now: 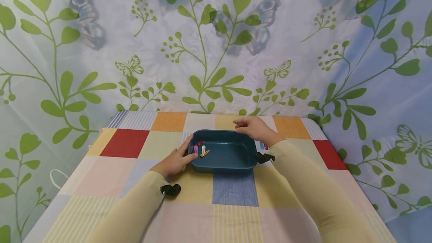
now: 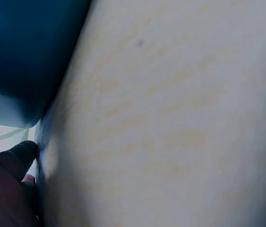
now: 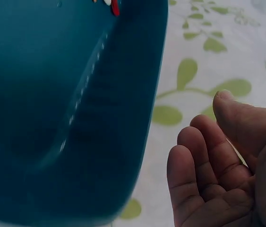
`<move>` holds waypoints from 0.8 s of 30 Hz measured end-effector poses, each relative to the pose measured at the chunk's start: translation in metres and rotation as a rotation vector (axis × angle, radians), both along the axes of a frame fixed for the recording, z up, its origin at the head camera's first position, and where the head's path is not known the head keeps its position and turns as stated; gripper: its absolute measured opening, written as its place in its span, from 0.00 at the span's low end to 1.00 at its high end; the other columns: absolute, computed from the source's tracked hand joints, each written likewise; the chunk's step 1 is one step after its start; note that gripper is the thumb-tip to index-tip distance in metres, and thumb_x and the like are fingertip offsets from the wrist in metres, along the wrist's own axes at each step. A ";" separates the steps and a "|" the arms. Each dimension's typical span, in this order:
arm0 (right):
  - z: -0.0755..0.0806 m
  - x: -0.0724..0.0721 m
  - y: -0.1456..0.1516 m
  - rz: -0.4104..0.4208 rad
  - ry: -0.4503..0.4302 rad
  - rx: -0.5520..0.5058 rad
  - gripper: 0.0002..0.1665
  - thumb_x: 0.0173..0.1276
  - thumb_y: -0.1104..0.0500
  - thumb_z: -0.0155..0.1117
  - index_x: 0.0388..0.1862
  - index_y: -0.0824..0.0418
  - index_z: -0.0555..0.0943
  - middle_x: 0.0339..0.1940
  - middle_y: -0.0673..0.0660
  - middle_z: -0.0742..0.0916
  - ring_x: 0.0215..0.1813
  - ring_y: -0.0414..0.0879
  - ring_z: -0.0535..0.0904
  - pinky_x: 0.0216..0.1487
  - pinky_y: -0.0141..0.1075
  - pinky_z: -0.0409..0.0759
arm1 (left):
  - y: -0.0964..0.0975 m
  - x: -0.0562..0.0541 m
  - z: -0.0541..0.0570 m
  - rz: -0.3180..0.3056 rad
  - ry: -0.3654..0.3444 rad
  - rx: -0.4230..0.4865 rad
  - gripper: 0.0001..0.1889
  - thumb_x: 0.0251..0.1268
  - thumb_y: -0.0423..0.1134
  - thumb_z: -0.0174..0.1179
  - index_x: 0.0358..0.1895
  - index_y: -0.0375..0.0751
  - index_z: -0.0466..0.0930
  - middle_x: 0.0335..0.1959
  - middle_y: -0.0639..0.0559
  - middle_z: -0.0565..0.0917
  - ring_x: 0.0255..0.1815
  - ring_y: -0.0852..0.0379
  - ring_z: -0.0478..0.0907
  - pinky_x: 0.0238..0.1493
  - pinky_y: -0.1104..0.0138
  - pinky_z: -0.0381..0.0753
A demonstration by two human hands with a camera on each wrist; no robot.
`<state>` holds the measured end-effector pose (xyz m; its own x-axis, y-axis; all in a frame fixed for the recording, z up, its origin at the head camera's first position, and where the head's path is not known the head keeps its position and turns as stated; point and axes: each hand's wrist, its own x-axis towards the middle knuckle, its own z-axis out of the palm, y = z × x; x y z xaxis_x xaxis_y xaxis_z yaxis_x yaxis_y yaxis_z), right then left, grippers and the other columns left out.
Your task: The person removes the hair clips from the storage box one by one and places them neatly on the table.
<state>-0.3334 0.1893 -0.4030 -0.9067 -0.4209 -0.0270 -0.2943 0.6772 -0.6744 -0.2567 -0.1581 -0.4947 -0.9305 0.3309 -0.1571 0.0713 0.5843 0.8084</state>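
A dark blue-green rectangular tray [image 1: 224,170] lies on the table. In its left end are several small snap hair clips: a pink one [image 1: 196,150], a white one [image 1: 203,150], an orange one [image 1: 205,153], others red and purple. My left hand [image 1: 175,161] is at the tray's left end, index finger stretched along the rim and thumb pointing over it. The left wrist view shows only part of that hand, low at the left. Above the tray's far right corner, my right hand [image 1: 254,128] hovers with loosely bent fingers. The right wrist view shows nothing in its palm.
A card with blue and red items [image 1: 263,146] lies right of the tray, partly hidden by the right sleeve. A patchwork cloth [image 1: 236,190] covers the table. Leaf-printed curtains [image 1: 216,48] hang behind and at both sides. A white cord [image 1: 54,177] loops at the left edge.
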 end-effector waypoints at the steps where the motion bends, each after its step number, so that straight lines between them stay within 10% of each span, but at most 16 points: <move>1: -0.001 0.000 -0.004 0.013 0.005 0.002 0.27 0.78 0.58 0.66 0.73 0.61 0.79 0.61 0.61 0.89 0.63 0.56 0.85 0.65 0.51 0.84 | 0.000 0.000 0.000 -0.002 0.004 0.001 0.43 0.80 0.58 0.55 0.87 0.72 0.38 0.89 0.48 0.50 0.86 0.23 0.34 0.83 0.32 0.32; 24: -0.017 -0.005 -0.074 0.226 -0.023 0.112 0.24 0.76 0.59 0.68 0.69 0.62 0.83 0.58 0.59 0.91 0.59 0.51 0.88 0.63 0.45 0.85 | 0.002 -0.001 0.002 0.023 -0.021 -0.007 0.43 0.79 0.60 0.55 0.86 0.75 0.38 0.89 0.49 0.50 0.86 0.22 0.35 0.81 0.28 0.34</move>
